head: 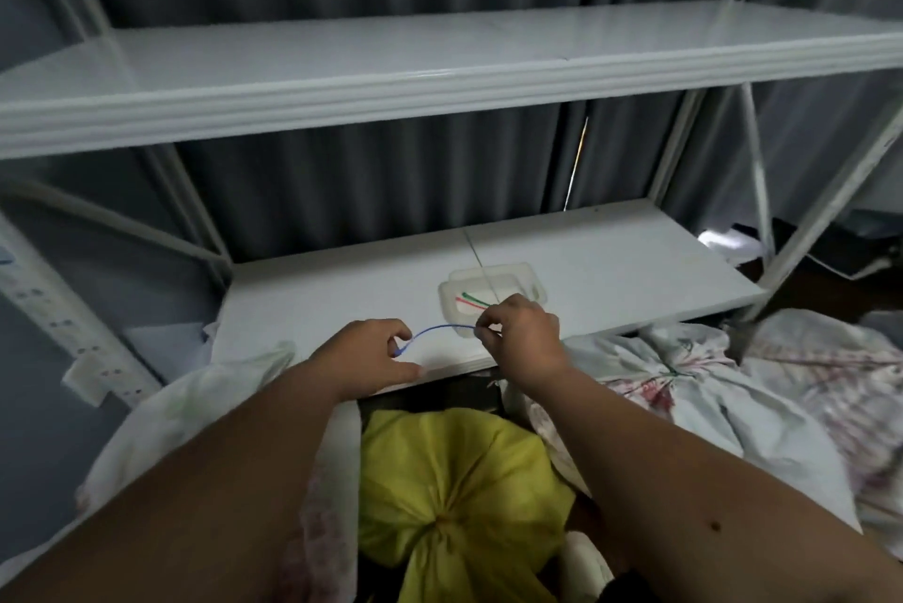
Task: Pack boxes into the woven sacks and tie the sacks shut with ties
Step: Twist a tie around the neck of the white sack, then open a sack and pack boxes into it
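Note:
A thin blue tie point(440, 329) arches between both hands just above the lower shelf's front edge. My left hand point(369, 355) pinches its left end and my right hand point(520, 333) pinches its right end. Behind my right hand a shallow white tray point(452, 292) on the shelf holds a red and a green tie point(471, 299). Below my forearms a yellow woven sack point(454, 475) stands on the floor, its mouth gathered into a bunch at the middle. No boxes show.
A white metal rack has a lower shelf point(611, 260) and an upper shelf point(440, 65), with grey curtain behind. White printed sacks lie at the right point(708, 387) and under my left arm point(205, 407). A perforated white upright point(63, 324) leans at the left.

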